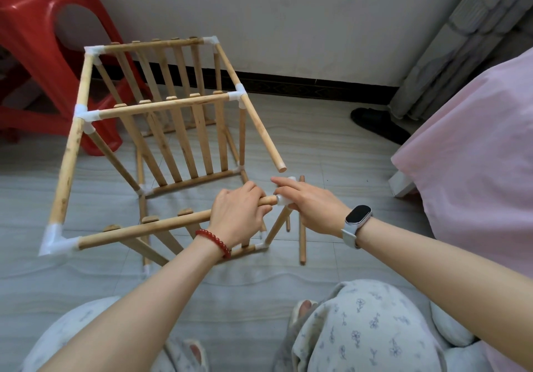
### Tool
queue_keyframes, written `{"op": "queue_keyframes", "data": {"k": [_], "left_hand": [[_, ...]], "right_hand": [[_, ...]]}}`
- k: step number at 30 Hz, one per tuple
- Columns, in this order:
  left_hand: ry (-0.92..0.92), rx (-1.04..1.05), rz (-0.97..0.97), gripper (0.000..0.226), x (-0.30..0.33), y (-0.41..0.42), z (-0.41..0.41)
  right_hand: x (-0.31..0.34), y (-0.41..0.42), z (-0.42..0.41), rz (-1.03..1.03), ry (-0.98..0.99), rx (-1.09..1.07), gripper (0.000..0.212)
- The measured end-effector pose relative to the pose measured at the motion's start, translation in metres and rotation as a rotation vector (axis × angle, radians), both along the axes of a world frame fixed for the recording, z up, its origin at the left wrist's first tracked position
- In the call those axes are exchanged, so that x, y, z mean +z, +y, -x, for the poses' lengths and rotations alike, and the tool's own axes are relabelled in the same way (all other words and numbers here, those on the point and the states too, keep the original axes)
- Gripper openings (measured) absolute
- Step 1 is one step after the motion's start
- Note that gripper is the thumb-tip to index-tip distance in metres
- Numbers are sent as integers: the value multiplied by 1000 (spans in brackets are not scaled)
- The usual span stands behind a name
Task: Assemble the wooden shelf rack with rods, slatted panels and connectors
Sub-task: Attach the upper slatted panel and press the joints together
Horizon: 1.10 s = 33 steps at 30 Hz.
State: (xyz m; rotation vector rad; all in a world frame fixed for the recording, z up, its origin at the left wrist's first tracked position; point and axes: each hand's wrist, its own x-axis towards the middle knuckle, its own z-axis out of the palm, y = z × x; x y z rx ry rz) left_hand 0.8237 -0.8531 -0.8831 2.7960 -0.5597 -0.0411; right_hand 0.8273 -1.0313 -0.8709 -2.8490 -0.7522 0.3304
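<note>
The partly built wooden rack (161, 106) lies on its side on the floor, its rods joined by white connectors. Two slatted panels (184, 138) stand in it, and a third panel's top rail (144, 229) runs along the near side. My left hand (238, 217) grips the right end of that rail. My right hand (305, 201) holds a white connector (281, 198) at the rail's tip. Just above it ends a long side rod (259, 123), free and uncapped. A leg rod (277, 224) slants down from the connector.
A loose rod (302, 221) lies on the grey floor to the right of the rack. A red plastic stool (43, 54) stands behind the rack at left. A pink-covered bed (476, 155) and a black slipper (377, 125) are at right. My knees are below.
</note>
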Motion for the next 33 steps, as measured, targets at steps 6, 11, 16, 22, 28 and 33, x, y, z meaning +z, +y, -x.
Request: {"op": "queue_keyframes", "data": {"k": [6,11,16,22,28,33], "left_hand": [[247,-82,-36,30,11,3,-16],[248,-105,-24,26,6,4,-23],[266,-133,-17,26,2,2,-31],[221,-140,59,27,-2,5,-29],[183,-92,104,27,-7,4,-26],[188,-77,89,28,-12,5,-24]], "right_hand": [[-8,8,5,-688,249,-282,40],[-12,32,-21,-785,64,-935,17],[-11,50,-40,-479,130,-922,20],[-8,52,-44,-309,95,-853,17],[-8,61,-41,-269,12,-944,28],[-15,65,-39,-288,-61,-947,27]]}}
